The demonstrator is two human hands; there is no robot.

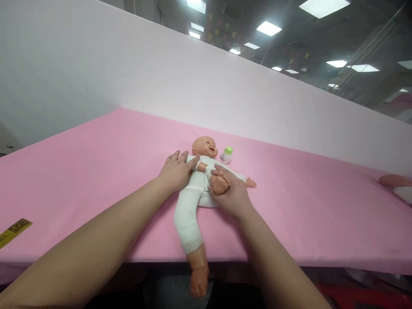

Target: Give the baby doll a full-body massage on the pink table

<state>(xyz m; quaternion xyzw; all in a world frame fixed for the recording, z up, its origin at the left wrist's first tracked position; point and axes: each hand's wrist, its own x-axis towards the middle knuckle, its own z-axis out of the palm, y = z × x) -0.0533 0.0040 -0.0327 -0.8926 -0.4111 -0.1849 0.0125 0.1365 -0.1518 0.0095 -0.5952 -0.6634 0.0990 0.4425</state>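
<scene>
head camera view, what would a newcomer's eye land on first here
The baby doll on the pink sheet, one leg hanging past the near edge, stands out most. Next come the right hand around its raised foot and the left hand by its arm. A green-capped bottle stands beside its head.

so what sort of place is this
Probably an indoor baby-care practice room, though no readable sign confirms it: a baby doll lies on a pink-covered table, a small green-capped bottle is beside its head, and rectangular lights show above the white wall.
</scene>
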